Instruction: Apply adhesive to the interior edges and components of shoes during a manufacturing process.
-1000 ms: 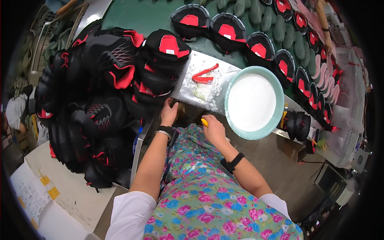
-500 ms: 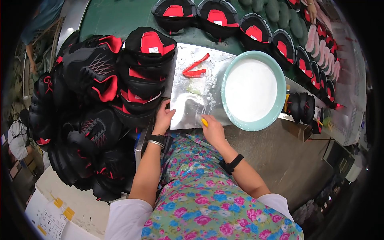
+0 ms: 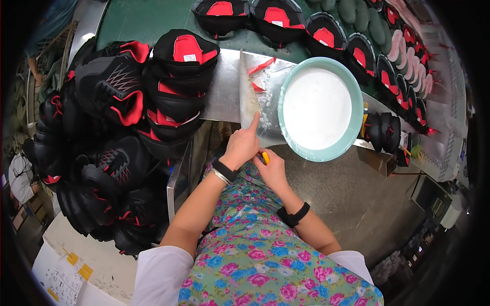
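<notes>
A thin silvery sheet point(image 3: 248, 97) lies on the bench with its left side folded up and over. My left hand point(image 3: 242, 147) grips the near corner of that fold, index finger stretched along it. Close beside it, my right hand point(image 3: 273, 168) is closed round a small tool with a yellow handle point(image 3: 265, 157); the tool's working end is hidden. Red strips point(image 3: 263, 66) lie on the sheet, partly covered by the fold, among white smears. To the right stands a pale teal basin point(image 3: 286, 120) filled with a white substance point(image 3: 317, 108).
Black-and-red shoes point(image 3: 109, 86) are piled at the left, beside stacked shoe uppers point(image 3: 171, 94). More uppers point(image 3: 278, 20) line the green bench top point(image 3: 135, 23), curving down the right side past pink insoles point(image 3: 398, 48). A cardboard box point(image 3: 380, 160) sits below the bench at right.
My left hand has moved right and lifted the sheet's left side over, uncovering bare metal bench. My right hand has barely moved and keeps the yellow-handled tool.
</notes>
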`<state>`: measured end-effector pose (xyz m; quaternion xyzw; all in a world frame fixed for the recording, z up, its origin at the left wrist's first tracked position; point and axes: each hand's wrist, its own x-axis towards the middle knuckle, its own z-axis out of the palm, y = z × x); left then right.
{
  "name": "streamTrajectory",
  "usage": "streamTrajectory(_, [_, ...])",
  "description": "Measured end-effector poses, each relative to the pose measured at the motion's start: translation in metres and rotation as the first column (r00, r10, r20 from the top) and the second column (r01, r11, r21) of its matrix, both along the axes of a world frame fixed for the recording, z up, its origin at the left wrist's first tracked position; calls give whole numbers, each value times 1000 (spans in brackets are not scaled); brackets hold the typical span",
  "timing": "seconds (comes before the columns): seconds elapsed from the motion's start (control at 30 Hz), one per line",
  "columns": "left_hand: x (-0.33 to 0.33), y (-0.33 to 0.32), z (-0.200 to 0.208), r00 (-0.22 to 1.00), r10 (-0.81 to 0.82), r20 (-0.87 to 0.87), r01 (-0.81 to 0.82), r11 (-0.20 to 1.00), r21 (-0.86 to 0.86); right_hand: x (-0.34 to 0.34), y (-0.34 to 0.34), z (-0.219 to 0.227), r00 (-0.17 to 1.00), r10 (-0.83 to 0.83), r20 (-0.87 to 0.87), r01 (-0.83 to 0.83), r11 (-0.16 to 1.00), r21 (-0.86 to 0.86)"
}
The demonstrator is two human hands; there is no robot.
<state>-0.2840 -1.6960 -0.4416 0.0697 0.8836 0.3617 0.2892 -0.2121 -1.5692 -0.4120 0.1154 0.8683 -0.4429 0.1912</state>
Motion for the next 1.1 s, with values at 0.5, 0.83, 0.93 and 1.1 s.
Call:
streamTrajectory(0.5, [-3,15,-14,998,-38,-57,36,999,-36,6,13,-13,968,-179,176,176,984,36])
streamTrajectory(0.83, [-29,-29,-25,819,279,-501,-244,960,134,7,20,-15,952,-237,195,236,971,26])
streamTrajectory(0.93, [-30,-31,-37,829,229,-510,-167,972,166,6,24,-17,952,-222,212,222,975,23])
streamTrajectory(1.1, [-29,-23,-50,865,69,-498,-67,998,22,5,24,-19,961,-215,172,220,975,-11])
